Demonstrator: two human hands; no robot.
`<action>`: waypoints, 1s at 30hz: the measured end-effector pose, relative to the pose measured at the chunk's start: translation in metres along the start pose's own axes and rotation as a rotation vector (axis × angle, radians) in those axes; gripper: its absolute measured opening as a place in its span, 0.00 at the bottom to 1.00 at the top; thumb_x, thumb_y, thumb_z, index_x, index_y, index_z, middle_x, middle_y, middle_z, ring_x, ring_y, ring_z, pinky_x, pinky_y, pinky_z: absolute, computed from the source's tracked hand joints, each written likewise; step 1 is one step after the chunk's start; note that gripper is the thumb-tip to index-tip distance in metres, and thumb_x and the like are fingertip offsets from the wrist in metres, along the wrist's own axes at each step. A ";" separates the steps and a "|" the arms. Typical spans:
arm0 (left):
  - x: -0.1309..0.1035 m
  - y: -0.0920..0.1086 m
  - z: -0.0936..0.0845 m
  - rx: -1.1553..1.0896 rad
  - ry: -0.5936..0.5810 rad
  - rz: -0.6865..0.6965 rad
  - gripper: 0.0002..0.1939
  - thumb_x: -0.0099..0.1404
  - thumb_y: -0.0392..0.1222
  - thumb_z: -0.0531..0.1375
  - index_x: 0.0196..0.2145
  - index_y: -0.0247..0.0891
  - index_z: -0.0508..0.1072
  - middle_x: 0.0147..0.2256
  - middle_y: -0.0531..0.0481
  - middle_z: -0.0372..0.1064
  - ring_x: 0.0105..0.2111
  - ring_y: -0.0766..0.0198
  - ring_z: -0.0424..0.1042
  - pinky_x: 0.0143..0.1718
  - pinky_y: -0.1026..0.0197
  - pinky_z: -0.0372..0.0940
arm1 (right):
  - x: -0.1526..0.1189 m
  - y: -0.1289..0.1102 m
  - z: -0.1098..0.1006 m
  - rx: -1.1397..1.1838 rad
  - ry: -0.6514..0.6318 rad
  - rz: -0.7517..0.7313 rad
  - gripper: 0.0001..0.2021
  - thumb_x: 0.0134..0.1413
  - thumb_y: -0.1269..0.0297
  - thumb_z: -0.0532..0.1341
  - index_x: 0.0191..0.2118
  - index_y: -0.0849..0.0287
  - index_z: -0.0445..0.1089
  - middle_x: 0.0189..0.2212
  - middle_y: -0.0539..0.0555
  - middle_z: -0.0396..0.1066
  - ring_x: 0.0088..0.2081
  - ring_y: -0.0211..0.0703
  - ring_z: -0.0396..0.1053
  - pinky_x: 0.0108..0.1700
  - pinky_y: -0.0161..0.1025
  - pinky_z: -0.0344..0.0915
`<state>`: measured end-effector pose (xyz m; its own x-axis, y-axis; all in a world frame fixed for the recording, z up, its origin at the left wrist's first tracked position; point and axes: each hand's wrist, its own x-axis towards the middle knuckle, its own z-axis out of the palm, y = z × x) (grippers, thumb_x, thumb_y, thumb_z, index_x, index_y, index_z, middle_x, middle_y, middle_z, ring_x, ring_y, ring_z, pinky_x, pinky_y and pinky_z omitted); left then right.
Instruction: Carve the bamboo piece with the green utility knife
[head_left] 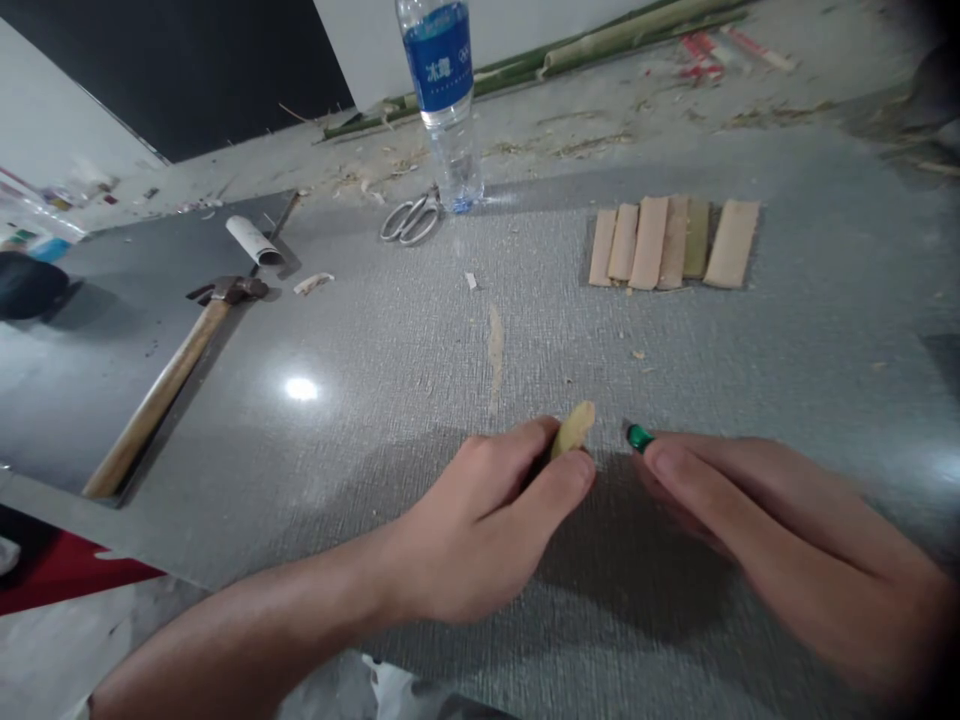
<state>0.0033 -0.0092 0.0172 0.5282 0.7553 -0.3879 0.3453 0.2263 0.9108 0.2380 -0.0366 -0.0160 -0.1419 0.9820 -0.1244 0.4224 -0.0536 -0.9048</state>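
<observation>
Between the thumb and fingers of my left hand (495,520) is a short yellowish strip of bamboo (576,428), its end sticking up past the thumb. My right hand (720,490), just to the right, is closed around a small green-handled tool (639,437). A short dark tip points from that tool toward the bamboo, with a small gap between them. Most of the tool's handle is hidden in the fingers, so I cannot tell its exact kind. Further back on the table (390,350), several flat bamboo pieces (651,242) lie side by side.
A hammer (169,380) with a wooden handle lies at the left. Scissors (411,220) rest beside an upright water bottle (450,110). A rolled white tube (253,241) sits near the hammer head. Long green bamboo stalks (607,45) and shavings lie at the back.
</observation>
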 end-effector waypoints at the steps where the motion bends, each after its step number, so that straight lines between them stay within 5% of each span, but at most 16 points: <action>1: 0.000 0.000 0.000 0.007 -0.004 0.004 0.22 0.87 0.57 0.53 0.37 0.40 0.66 0.26 0.59 0.61 0.25 0.70 0.60 0.26 0.61 0.55 | 0.002 -0.004 0.000 0.005 -0.061 -0.035 0.27 0.73 0.38 0.64 0.24 0.47 0.73 0.18 0.48 0.72 0.23 0.50 0.72 0.31 0.44 0.76; 7: -0.001 0.004 -0.001 0.056 -0.049 0.053 0.22 0.87 0.55 0.53 0.35 0.41 0.62 0.28 0.59 0.61 0.28 0.69 0.59 0.29 0.60 0.56 | 0.008 -0.014 0.001 0.038 -0.252 -0.112 0.23 0.80 0.44 0.57 0.33 0.44 0.78 0.27 0.48 0.84 0.28 0.50 0.79 0.32 0.44 0.75; 17: -0.001 0.005 -0.002 0.073 -0.068 0.050 0.21 0.87 0.53 0.53 0.35 0.41 0.62 0.28 0.59 0.60 0.27 0.69 0.58 0.29 0.59 0.55 | 0.004 -0.012 -0.001 -0.049 -0.274 -0.135 0.24 0.81 0.49 0.55 0.30 0.46 0.75 0.23 0.47 0.79 0.25 0.50 0.78 0.27 0.44 0.70; 22: -0.001 0.006 -0.001 0.045 -0.047 0.046 0.20 0.86 0.51 0.54 0.34 0.42 0.62 0.28 0.57 0.59 0.28 0.67 0.60 0.29 0.59 0.55 | 0.005 -0.014 0.002 0.030 -0.249 -0.112 0.24 0.80 0.46 0.57 0.32 0.43 0.82 0.28 0.49 0.84 0.31 0.53 0.82 0.35 0.46 0.78; 30: 0.001 0.000 0.002 0.141 0.004 0.097 0.21 0.86 0.52 0.55 0.34 0.42 0.60 0.29 0.58 0.62 0.28 0.67 0.60 0.30 0.58 0.54 | 0.002 -0.013 0.008 0.043 -0.194 -0.072 0.26 0.78 0.40 0.60 0.29 0.47 0.76 0.23 0.48 0.80 0.24 0.47 0.74 0.28 0.42 0.70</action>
<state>0.0051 -0.0099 0.0164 0.5610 0.7722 -0.2982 0.3982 0.0641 0.9150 0.2248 -0.0354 -0.0075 -0.3419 0.9305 -0.1313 0.3672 0.0037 -0.9301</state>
